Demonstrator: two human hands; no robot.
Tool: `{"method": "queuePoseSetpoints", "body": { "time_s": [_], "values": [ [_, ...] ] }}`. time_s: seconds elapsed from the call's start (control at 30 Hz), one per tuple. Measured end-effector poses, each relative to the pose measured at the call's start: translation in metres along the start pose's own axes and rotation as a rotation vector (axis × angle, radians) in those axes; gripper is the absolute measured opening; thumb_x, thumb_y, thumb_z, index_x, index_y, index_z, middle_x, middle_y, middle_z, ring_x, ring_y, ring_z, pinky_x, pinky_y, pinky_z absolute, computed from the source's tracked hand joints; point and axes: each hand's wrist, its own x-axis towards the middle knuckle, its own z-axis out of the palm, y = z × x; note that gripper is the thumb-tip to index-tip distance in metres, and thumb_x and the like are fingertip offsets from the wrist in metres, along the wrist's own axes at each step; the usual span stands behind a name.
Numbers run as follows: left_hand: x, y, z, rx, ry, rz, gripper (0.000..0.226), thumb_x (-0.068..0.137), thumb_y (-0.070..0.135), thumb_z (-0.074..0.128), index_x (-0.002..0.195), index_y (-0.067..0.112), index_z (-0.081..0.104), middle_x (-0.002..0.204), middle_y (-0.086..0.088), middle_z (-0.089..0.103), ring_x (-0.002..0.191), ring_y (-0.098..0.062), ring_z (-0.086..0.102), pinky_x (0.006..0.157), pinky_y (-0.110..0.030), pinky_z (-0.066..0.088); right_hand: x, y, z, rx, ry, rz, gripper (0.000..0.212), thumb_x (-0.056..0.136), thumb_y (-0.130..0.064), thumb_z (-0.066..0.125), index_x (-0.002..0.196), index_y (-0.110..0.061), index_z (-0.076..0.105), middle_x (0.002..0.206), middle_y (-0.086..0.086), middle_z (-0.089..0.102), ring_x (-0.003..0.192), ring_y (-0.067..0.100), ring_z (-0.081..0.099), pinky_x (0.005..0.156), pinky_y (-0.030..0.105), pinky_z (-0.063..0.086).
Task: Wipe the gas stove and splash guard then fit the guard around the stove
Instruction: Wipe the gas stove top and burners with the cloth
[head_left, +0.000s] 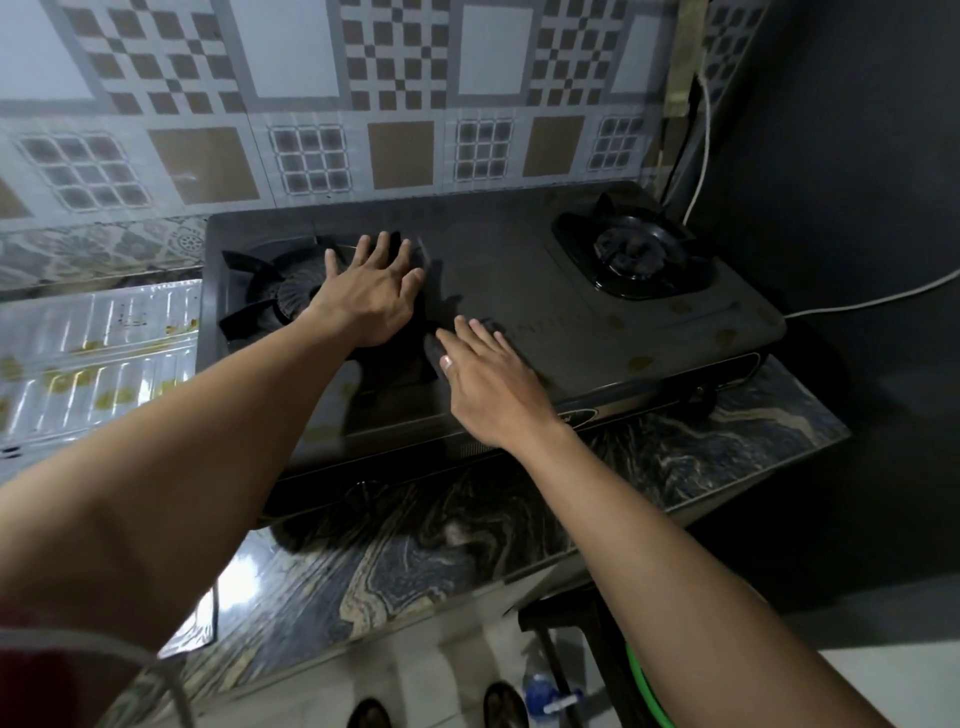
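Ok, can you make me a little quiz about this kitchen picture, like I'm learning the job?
1. True or false: the left hand lies open over the stove's left burner.
2. Where is the shiny splash guard? A) standing around the stove B) lying flat to the left of it C) on the floor
3. Fill in: the right hand holds ____.

Key: 1 true. 2 B. 3 nothing; it is open, fingers spread, no cloth in it.
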Motion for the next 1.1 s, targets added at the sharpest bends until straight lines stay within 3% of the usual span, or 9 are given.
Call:
{"method": "queuePoseSetpoints", "body": {
  "time_s": [0.27,0.47,0.63,0.83,1.1],
  "values": [
    [0.003,0.010,0.003,0.029,-0.018,-0.062,0.062,0.102,0.049,0.014,0.158,0.024,0.008,0.166,-0.011,-0.004,0.152,-0.032,-0.007,0.117,-0.063,-0.005,0.011,0.054,-0.023,-0.009,-0.041,0.123,0.053,0.107,-0.028,0.024,0.156,-0.009,0.016,0.164,0.017,0.010,0.152,0.028,0.005,0.123,0.041,0.005],
    [0.014,0.049,0.000,0.131,0.076,0.011,0.071,0.098,0.062,0.022,0.157,0.023,0.018,0.166,-0.012,0.010,0.152,-0.032,0.004,0.118,-0.062,0.002,0.013,0.094,-0.037,-0.014,-0.060,0.166,0.053,0.108,-0.029,0.022,0.157,-0.010,0.014,0.165,0.016,0.007,0.153,0.027,0.003,0.123,0.040,0.003],
    [0.033,0.082,0.002,0.102,0.024,0.096,0.066,0.099,0.056,0.033,0.155,0.023,0.026,0.163,-0.014,0.022,0.150,-0.034,0.015,0.119,-0.059,0.016,0.006,0.124,-0.044,0.005,-0.020,0.228,0.054,0.107,-0.031,0.024,0.156,-0.009,0.018,0.164,0.016,0.013,0.152,0.029,0.008,0.123,0.040,0.008],
    [0.043,0.112,0.005,0.049,-0.080,0.186,0.058,0.095,0.054,0.047,0.146,0.026,0.044,0.142,-0.013,0.048,0.128,-0.037,0.048,0.102,-0.049,0.045,-0.015,0.165,-0.056,-0.003,0.017,0.323,0.054,0.107,-0.032,0.024,0.155,-0.008,0.022,0.163,0.016,0.017,0.152,0.028,0.012,0.123,0.041,0.011],
    [0.047,0.109,0.008,0.043,-0.093,0.228,0.061,0.091,0.059,0.051,0.144,0.028,0.046,0.138,-0.009,0.052,0.118,-0.033,0.054,0.090,-0.041,0.049,-0.015,0.167,-0.059,0.001,0.045,0.424,0.051,0.107,-0.026,0.028,0.154,-0.009,0.025,0.163,0.017,0.018,0.151,0.028,0.012,0.123,0.041,0.011]
  ]
}}
